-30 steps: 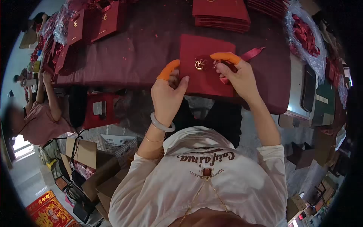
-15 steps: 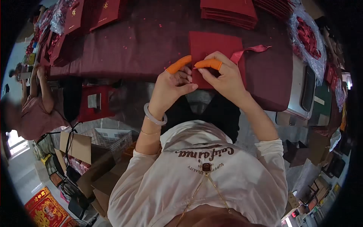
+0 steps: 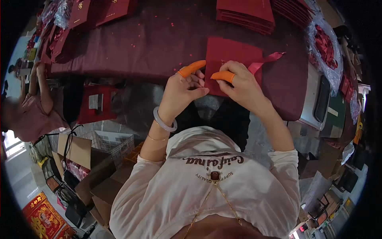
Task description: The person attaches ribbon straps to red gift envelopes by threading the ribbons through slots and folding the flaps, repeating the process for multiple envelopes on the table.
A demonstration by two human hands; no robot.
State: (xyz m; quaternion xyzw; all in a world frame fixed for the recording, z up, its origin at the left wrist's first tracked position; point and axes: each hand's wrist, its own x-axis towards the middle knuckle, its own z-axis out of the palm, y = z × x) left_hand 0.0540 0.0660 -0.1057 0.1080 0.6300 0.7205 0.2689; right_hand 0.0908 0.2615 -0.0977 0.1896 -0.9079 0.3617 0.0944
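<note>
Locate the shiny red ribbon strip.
In the head view, the shiny red ribbon strip lies right of centre, beside the right hand, crossing the right edge of the flat red paper rectangle onto the dark maroon cloth.

"QUALITY" and script resembling "California" on the white shirt (image 3: 250,191)

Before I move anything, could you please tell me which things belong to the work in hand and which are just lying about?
In the work:
flat red piece
pink-red ribbon
orange finger covers
stacked red pieces, likely

Apparently just lying about:
black oblong object
white crate
open cardboard box
</note>
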